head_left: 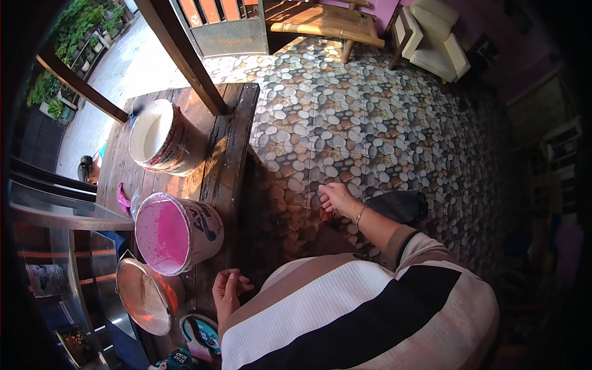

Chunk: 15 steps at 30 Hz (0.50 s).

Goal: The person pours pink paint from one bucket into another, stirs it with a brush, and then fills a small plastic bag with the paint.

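My left hand (227, 288) hangs beside the wooden table, nearest to the pink-coated bucket. Its fingers are loosely bent and apart, with nothing visible in them. Out over the floor, my right hand (338, 200) is curled into a loose fist, and I see nothing in it. The pink-coated bucket (209, 231) stands on the wooden table (231, 154), its inside smeared bright pink. Behind it is a white bucket (185, 145) with pale contents. Closer to me sits a round coppery container (145, 296), and beside it a teal-lidded tub (200, 333).
A dark wooden post (185, 58) rises at the table's far end. A pink cloth (124, 198) lies near the left edge. Pebble-patterned floor (320, 117) stretches to the right. Farther off are a bamboo bench (327, 24) and a cream armchair (435, 40).
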### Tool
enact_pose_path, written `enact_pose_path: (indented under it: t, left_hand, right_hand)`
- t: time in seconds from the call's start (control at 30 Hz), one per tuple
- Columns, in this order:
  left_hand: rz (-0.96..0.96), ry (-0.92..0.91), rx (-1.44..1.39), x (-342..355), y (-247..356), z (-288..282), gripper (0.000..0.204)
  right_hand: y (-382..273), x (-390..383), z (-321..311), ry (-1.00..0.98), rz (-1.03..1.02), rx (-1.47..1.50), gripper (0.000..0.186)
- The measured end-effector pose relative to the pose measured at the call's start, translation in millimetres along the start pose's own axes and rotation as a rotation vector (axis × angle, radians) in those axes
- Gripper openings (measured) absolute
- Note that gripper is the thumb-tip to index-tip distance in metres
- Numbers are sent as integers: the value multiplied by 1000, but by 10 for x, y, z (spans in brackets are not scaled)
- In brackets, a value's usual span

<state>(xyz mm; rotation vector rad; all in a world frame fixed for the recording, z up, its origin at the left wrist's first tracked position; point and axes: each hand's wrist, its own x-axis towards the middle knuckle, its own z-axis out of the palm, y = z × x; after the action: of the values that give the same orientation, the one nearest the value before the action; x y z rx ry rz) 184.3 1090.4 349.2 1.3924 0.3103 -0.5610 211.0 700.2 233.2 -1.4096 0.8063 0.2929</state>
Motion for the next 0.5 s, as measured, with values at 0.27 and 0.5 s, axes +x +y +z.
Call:
enact_pose_path:
  t: [0.27,0.5]
  left_hand:
    - [-139,-73,199,852,161,935,17]
    - [-315,-173,275,1504,-26,1856,16]
  right_hand:
    - [1271,141,-1856,317,449,-25,33]
    - [2019,411,-2485,395,722,-164,29]
